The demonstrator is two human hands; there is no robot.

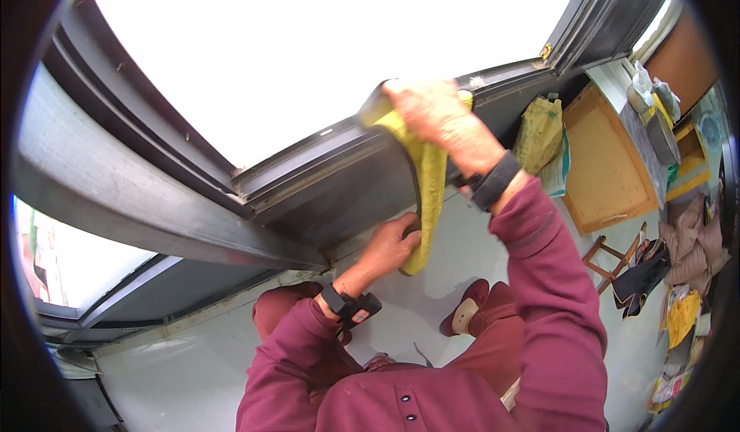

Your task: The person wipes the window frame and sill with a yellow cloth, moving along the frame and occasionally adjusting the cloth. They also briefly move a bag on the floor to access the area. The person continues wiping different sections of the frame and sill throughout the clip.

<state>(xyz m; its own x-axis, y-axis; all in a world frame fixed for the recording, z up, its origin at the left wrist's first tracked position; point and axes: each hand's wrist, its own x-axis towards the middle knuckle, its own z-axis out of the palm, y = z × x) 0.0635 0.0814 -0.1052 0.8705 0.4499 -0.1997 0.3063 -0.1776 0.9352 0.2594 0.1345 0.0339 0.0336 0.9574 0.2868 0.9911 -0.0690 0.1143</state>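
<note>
A yellow cloth with a grey underside [430, 183] hangs between my hands, in front of the dark metal window frame [312, 149]. My right hand [428, 108] grips its upper end at the lower rail of the frame and is slightly blurred. Lower down, my left hand [390, 247] pinches the cloth's edge between thumb and fingers, over the dark panel below the rail. Dark straps circle both wrists. Part of the cloth is hidden behind my right hand.
Left of me, a broad grey metal post [144, 183] slants down to the floor. To the right stand a yellowish bag [540, 131], a cabinet with a wooden panel [607, 160], a small wooden stool [604, 267] and a dark cloth bag [642, 281].
</note>
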